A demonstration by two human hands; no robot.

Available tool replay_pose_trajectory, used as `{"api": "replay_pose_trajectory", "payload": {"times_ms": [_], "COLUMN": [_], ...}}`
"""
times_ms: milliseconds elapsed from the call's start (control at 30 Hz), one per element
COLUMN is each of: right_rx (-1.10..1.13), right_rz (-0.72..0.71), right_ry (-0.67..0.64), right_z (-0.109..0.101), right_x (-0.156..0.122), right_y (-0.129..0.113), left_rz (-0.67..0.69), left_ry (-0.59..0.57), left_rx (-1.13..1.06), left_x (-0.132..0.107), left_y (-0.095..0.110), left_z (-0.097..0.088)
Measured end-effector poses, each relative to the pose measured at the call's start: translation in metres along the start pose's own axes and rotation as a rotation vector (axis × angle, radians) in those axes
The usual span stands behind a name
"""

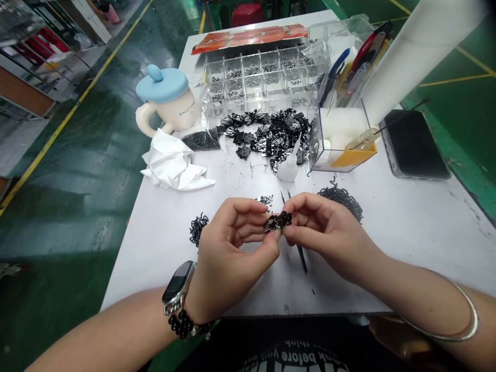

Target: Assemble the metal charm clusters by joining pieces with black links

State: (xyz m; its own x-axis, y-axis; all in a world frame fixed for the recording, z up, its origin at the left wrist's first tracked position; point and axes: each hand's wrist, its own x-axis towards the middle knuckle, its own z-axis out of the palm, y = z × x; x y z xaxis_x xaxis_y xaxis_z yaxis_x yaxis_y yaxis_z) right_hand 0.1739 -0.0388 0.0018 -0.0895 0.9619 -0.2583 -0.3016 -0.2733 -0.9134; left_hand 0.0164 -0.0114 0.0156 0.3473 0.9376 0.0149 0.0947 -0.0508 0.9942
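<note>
The danger here lies in how small and snagged these pieces are. If my pinch slackens, the tangled cluster of black-and-silver stamped metal pieces (277, 222) could drop onto the white work table (411, 258) and mix with the loose coils of black metal chain (341, 202) by my right side. Pulling too hard could bend the thin pieces or tear them from each other. The slim black pointed tweezers (299, 253) lie right under my hands, so a careless dip of my wrist could knock them or catch a fingertip on their tips.

My left hand (232, 248) and right hand (329, 235) face each other, the fingers of both curled inward and closed narrowly. The cluster sits between them at the middle of the table, gripped by my left thumb (273, 244) and my right fingertips (289, 232). A second coil of black metal chain (197, 229) lies beyond my left hand, and a heap of loose black metal clips (267, 137) lies farther ahead.
</note>
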Motion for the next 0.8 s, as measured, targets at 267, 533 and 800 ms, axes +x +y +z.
{"api": "replay_pose_trajectory", "payload": {"times_ms": [267, 533, 800], "right_rx": [0.049, 0.072, 0.04], "right_rz": [-0.035, 0.035, 0.103], "right_ry": [0.053, 0.017, 0.055], "right_z": [-0.001, -0.0072, -0.0055], "right_x": [-0.0022, 0.0019, 0.0005], "right_y": [0.0056, 0.0061, 0.0004], "left_rz": [0.024, -0.048, -0.074], "left_ry": [0.003, -0.037, -0.063], "left_rx": [-0.004, -0.081, -0.055], "left_x": [-0.0005, 0.0029, 0.0016], "left_y": [-0.0027, -0.0018, 0.0002], "left_z": [0.0011, -0.0032, -0.0032]}}
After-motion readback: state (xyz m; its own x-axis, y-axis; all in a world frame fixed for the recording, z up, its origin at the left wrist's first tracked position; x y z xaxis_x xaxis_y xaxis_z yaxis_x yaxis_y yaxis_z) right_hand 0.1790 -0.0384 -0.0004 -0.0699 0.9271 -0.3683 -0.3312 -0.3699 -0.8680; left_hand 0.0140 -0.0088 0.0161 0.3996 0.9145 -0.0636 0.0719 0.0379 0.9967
